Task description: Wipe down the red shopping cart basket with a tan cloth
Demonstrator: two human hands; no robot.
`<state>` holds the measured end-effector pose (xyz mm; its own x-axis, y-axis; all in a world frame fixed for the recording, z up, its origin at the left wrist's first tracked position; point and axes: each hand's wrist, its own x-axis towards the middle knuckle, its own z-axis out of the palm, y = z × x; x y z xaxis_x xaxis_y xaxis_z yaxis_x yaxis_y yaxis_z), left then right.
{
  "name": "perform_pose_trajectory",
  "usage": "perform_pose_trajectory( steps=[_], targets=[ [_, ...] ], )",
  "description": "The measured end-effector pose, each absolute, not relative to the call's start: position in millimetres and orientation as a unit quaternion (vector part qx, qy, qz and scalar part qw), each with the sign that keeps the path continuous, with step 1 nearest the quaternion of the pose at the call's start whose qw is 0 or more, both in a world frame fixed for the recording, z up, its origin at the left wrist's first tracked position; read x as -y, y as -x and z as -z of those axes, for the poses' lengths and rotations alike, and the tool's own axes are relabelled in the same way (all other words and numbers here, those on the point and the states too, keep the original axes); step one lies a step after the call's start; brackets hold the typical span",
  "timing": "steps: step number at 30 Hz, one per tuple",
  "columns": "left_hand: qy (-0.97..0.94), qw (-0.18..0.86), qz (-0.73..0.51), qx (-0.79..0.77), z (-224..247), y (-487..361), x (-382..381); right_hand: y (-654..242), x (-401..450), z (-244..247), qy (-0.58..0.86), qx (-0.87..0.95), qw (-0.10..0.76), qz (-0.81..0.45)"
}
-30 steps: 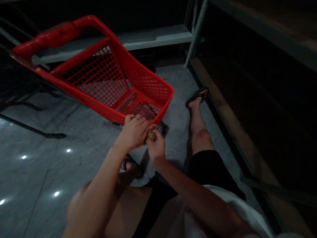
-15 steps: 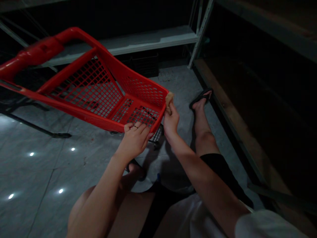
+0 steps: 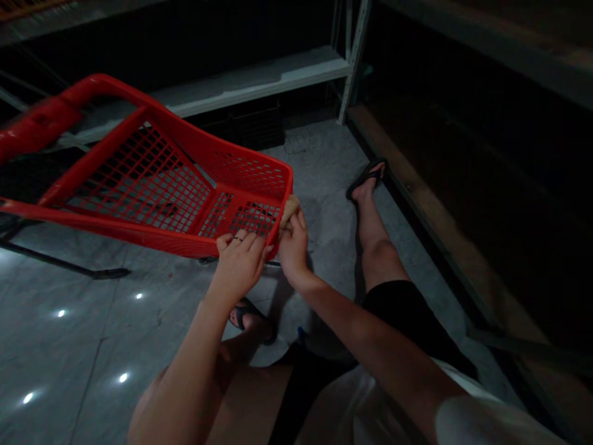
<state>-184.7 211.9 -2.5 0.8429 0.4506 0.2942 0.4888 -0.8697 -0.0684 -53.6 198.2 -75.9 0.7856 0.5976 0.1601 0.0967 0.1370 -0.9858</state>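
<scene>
A red plastic shopping cart (image 3: 176,244) with lattice walls stands in front of me, its handle at the far left. My left hand (image 3: 241,262) is closed over the rim at the near corner, fingers hooked inside and a ring on one finger. Pinched in my right hand (image 3: 294,247) is a crumpled tan cloth (image 3: 290,209), pressed against the outside of the cart's end wall. Part of the cloth is hidden by my fingers. The basket holds nothing that I can make out.
A white metal shelf (image 3: 259,83) runs along the back, with a dark crate (image 3: 259,125) under it. Another rack with a wooden lower edge (image 3: 417,191) lies to the right. My sandalled feet (image 3: 368,179) rest on the grey tiled floor (image 3: 115,334), either side of the cart's end.
The right hand with the cloth has moved down and left, from the rim to lower on the end wall. The cart appears shifted left in view; the left hand keeps its grip.
</scene>
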Motion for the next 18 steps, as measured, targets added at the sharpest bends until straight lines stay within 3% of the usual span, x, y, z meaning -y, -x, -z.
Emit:
perform_pose_trajectory(
  steps=[7, 18],
  targets=[
    [0.951, 0.079, 0.144, 0.261, 3, 179, -207, -23, -255, 74, 0.634, 0.313, 0.688, -0.165],
    [0.939, 0.131, 0.169, 0.271, -2, 139, -216, 110, -126, 87, 0.667, 0.305, 0.639, -0.233]
  ],
)
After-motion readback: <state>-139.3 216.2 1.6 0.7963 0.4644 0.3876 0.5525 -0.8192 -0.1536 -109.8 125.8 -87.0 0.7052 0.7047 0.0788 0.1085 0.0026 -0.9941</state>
